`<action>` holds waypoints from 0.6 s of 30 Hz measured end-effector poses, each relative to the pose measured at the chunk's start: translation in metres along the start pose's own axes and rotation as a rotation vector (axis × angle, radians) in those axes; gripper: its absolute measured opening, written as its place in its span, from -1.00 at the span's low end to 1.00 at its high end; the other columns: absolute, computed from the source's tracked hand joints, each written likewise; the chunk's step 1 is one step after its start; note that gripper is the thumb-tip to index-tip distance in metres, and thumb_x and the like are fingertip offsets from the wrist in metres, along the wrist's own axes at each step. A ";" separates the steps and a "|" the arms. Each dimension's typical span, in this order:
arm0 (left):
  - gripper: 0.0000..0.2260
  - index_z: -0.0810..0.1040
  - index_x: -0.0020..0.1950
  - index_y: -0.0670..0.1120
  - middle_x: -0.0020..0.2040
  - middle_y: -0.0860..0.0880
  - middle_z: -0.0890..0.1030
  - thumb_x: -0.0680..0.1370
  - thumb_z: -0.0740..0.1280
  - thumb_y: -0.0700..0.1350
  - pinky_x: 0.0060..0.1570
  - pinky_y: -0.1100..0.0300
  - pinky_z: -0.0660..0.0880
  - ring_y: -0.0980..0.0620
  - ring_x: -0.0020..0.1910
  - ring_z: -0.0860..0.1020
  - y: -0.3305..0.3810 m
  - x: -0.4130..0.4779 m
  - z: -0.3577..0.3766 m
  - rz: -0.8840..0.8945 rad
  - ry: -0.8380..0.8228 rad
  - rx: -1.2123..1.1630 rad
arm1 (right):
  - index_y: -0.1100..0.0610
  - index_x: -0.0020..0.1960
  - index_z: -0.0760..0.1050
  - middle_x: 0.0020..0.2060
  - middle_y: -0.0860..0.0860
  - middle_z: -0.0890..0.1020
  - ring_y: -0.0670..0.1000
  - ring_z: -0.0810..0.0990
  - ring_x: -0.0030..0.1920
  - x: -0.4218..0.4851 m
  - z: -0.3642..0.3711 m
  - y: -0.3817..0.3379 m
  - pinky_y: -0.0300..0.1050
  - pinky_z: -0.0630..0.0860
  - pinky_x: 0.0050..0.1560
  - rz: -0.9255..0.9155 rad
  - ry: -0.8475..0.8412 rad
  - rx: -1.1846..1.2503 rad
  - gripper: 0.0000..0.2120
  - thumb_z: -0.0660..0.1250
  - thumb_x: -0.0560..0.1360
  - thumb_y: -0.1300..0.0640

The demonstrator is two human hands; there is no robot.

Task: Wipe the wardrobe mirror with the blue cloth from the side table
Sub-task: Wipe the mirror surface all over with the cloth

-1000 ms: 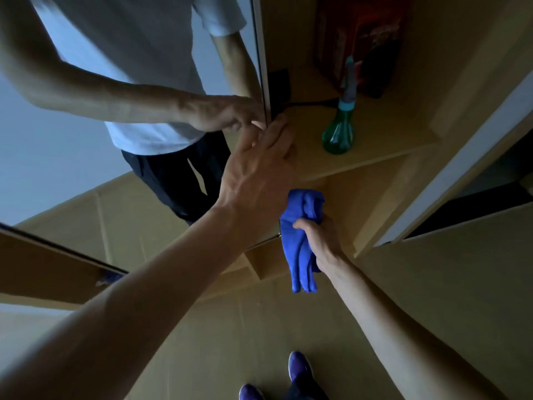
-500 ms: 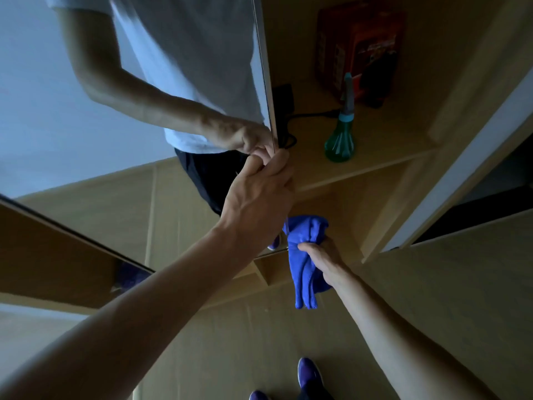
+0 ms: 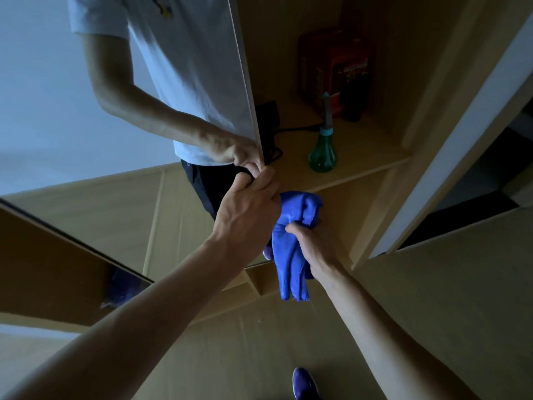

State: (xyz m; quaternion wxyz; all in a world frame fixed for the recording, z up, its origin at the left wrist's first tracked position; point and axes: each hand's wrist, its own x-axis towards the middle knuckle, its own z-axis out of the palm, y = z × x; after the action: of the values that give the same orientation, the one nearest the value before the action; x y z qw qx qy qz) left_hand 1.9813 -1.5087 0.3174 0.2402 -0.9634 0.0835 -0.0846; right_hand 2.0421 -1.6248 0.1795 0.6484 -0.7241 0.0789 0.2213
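The wardrobe door's mirror point(image 3: 72, 116) fills the left of the view and reflects my white shirt and arm. My left hand point(image 3: 248, 206) grips the mirror door's right edge point(image 3: 251, 111), thumb on the glass side and fingers curled round the edge. Just to its lower right, my right hand point(image 3: 314, 241) holds the bunched blue cloth point(image 3: 291, 255), which hangs down below my fist, away from the glass.
Behind the open door, a wooden shelf point(image 3: 360, 166) holds a green spray bottle point(image 3: 322, 148), a red box point(image 3: 331, 67), a dark bottle point(image 3: 353, 102) and a black adapter with cable point(image 3: 268, 114). A white door frame point(image 3: 450, 140) stands right. My purple shoe point(image 3: 304, 383) is on the wooden floor.
My left hand closed round the mirror door's edge and the door swung, shifting the reflection. My right hand kept the cloth and stayed just below the left hand.
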 end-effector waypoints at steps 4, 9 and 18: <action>-0.73 0.59 0.16 -0.07 0.30 -0.03 0.49 0.60 0.13 -0.13 0.24 0.03 0.32 -0.12 0.57 0.22 -0.001 -0.002 0.002 0.033 -0.042 0.009 | 0.29 0.00 0.57 -0.12 0.23 0.70 0.23 0.69 -0.08 0.003 0.004 0.023 0.20 0.59 0.01 0.052 0.023 -0.083 -0.75 0.37 0.38 0.18; -0.66 0.56 0.24 -0.10 0.31 -0.04 0.50 0.59 0.07 -0.14 0.25 0.03 0.35 -0.11 0.56 0.23 0.001 -0.014 0.002 0.067 -0.050 0.009 | 0.23 -0.10 0.57 -0.21 0.16 0.64 0.09 0.60 -0.18 0.003 -0.005 0.052 -0.11 0.40 -0.18 0.153 -0.089 -0.189 -0.84 0.46 0.41 0.15; -0.61 0.65 0.19 -0.05 0.35 -0.07 0.52 0.56 0.07 -0.11 0.25 0.00 0.29 -0.10 0.49 0.36 -0.017 -0.009 -0.022 0.123 0.097 0.133 | 0.09 -0.21 0.52 -0.38 -0.05 0.55 0.03 0.57 -0.33 -0.019 -0.001 -0.011 -0.09 0.41 -0.25 0.004 0.057 -0.157 -0.72 0.36 0.18 -0.07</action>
State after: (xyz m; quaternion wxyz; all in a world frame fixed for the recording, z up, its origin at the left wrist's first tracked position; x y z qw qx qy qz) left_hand 1.9696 -1.5019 0.3439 0.3041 -0.9331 0.1482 -0.1217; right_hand 2.0300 -1.6279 0.1974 0.5866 -0.7787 0.0812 0.2072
